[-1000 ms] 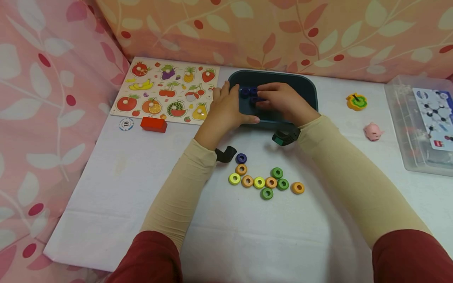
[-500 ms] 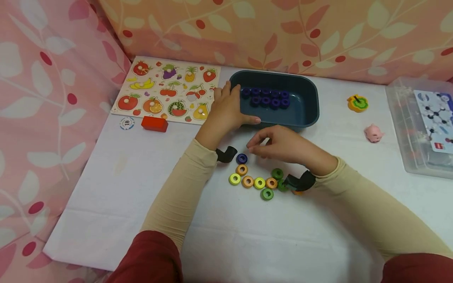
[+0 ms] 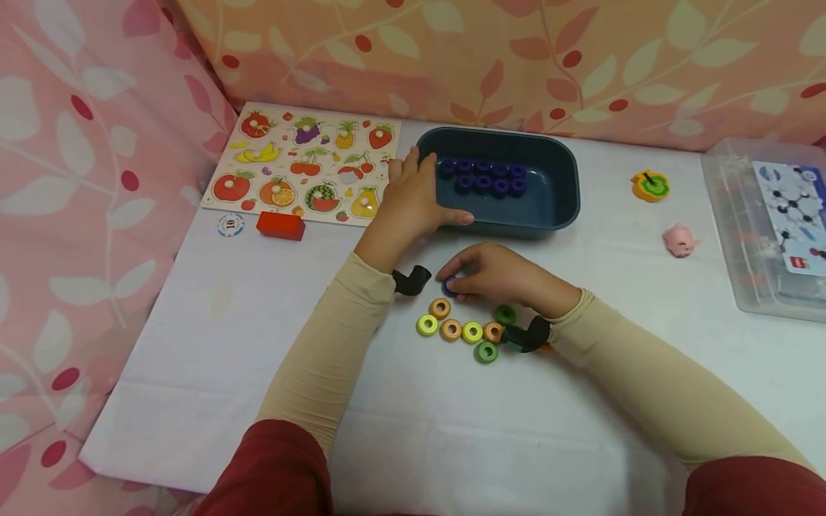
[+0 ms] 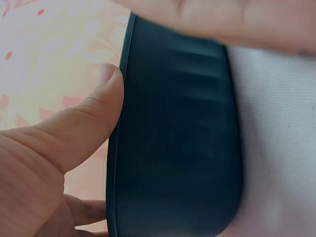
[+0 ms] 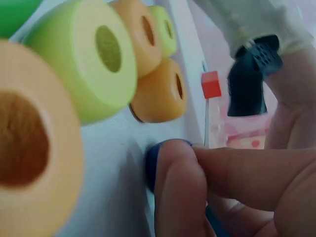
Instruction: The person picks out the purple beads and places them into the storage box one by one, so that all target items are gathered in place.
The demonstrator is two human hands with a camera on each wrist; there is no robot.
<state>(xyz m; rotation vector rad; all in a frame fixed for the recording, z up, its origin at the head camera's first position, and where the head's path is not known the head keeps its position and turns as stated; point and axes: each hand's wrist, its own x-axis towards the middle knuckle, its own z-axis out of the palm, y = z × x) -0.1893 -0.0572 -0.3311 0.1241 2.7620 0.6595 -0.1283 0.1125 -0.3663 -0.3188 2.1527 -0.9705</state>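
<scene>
My right hand [image 3: 502, 278] pinches a dark blue ring bead [image 3: 449, 287] between thumb and fingers, low over the table; in the right wrist view, fingertips hide most of that bead [image 5: 151, 168]. At the front left corner of a dark teal plastic tub [image 3: 548, 218] lies my left hand [image 3: 413, 201]. Its thumb [image 4: 98, 108] touches the tub's rim in the left wrist view, and its fingers reach over the left side. Inside the tub, several purple ring beads [image 3: 483, 182] stand in two rows. Orange [image 3: 451, 330], yellow [image 3: 427, 325] and green [image 3: 487, 352] ring beads lie near my right hand.
A fruit puzzle board [image 3: 303, 168] lies left of the tub, with a red block [image 3: 280, 226] and a poker chip [image 3: 231, 225] before it. To the right are a yellow-green toy [image 3: 651, 185], a pink pig [image 3: 680, 240] and a clear case [image 3: 748, 272].
My right hand has come out of the tub toward the front and now pinches the blue bead that lay on the table. The left hand stays at the tub's corner.
</scene>
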